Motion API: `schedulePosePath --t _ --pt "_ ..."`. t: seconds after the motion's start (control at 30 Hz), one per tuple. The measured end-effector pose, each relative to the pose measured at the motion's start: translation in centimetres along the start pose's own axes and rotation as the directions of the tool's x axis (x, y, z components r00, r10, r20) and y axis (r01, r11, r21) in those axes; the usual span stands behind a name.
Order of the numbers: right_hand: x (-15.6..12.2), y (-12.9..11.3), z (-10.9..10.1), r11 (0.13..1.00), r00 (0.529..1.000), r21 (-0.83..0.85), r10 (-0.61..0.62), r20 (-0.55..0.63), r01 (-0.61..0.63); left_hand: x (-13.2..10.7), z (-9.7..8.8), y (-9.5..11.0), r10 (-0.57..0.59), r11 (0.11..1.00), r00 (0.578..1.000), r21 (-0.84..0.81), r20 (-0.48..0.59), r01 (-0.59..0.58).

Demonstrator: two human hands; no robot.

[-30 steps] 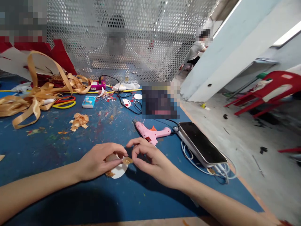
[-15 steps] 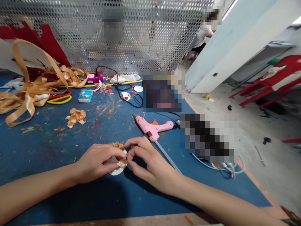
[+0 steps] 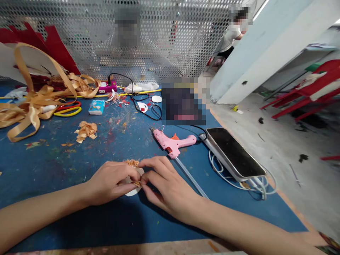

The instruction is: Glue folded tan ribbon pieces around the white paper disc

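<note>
My left hand [image 3: 113, 182] is closed, its thumb and forefinger pinching a small folded piece of gold ribbon [image 3: 137, 183]. From the other side my right hand [image 3: 166, 184] meets it, fingertips pressed together at the same piece. Under the fingers is a white round disc [image 3: 132, 192], largely covered by my left hand. Ruffled gold ribbon bits [image 3: 132, 163] show at the disc's far edge. Beyond my right hand lies a pink glue gun [image 3: 172, 142] with a clear glue stick [image 3: 191, 177] in its back end.
Cut ribbon pieces [image 3: 86, 131] are piled left of centre. Behind are long gold ribbon loops [image 3: 26, 106], yellow-handled scissors [image 3: 67, 111], a blue-and-white packet [image 3: 96, 107] and white discs [image 3: 156, 99]. At right, a phone [image 3: 236, 152] rests on a white block with coiled cable.
The ribbon piece between my fingertips is now folded narrower. My right hand has shifted slightly left, its fingertips closing against my left hand's.
</note>
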State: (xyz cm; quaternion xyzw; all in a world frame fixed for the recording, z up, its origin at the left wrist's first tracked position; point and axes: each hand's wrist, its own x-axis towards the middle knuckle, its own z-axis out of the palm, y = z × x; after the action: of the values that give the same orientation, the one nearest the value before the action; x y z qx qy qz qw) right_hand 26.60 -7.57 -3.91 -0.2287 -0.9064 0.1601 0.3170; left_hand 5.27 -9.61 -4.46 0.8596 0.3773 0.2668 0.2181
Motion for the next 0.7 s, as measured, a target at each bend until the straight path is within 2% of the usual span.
schedulePosePath --t 0.17,0.37,0.57,0.7 --pt "0.09 -0.04 0.20 0.998 0.998 -0.048 -0.049 -0.039 0.047 0.04 0.04 0.01 0.018 1.000 1.000 -0.002 0.007 -0.018" --pt "-0.19 -0.08 -0.17 0.997 0.999 -0.059 -0.048 -0.019 0.047 0.31 -0.12 -0.03 0.170 0.985 0.985 -0.024 0.000 -0.170" --pt "-0.38 0.03 -0.31 0.998 0.998 -0.032 -0.047 -0.044 0.046 0.50 -0.18 0.06 0.188 0.982 0.980 -0.018 -0.064 -0.189" --pt "-0.28 0.04 -0.09 0.995 0.994 -0.054 -0.090 -0.060 0.087 0.51 -0.14 0.13 0.193 0.981 0.980 0.001 -0.048 -0.193"
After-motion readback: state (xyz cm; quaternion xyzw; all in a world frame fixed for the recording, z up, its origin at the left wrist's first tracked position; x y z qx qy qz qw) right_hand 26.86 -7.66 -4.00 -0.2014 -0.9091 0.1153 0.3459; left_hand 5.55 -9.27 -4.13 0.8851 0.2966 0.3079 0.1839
